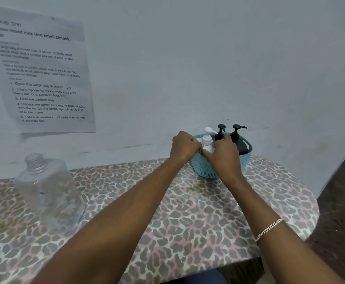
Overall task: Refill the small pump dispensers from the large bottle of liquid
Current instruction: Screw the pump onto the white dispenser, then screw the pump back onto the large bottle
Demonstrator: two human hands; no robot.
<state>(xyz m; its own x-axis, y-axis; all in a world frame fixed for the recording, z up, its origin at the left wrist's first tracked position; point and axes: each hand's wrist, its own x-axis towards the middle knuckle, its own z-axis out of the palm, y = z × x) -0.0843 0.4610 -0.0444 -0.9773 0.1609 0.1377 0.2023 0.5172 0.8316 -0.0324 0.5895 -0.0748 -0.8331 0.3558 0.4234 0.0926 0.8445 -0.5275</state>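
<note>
My left hand [184, 145] and right hand [223, 155] meet on the white pump dispenser [206, 139], pinching its shoulder. It stands in the blue basket [206, 169] beside 2 black pump dispensers [220, 133], at the far side of the desk [188, 212]. It is probably light, slick plastic, so I'd grip the body, not the pump. The uncapped large bottle [44, 189] stands well apart.

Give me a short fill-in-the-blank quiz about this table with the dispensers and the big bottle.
The left hand and right hand hold the white dispenser in the basket; the bracelet is on the ___ wrist.
The basket also holds ___ black dispensers.
The bottle stands far to the ___ of the basket.
Missing words: right; two; left.
</note>
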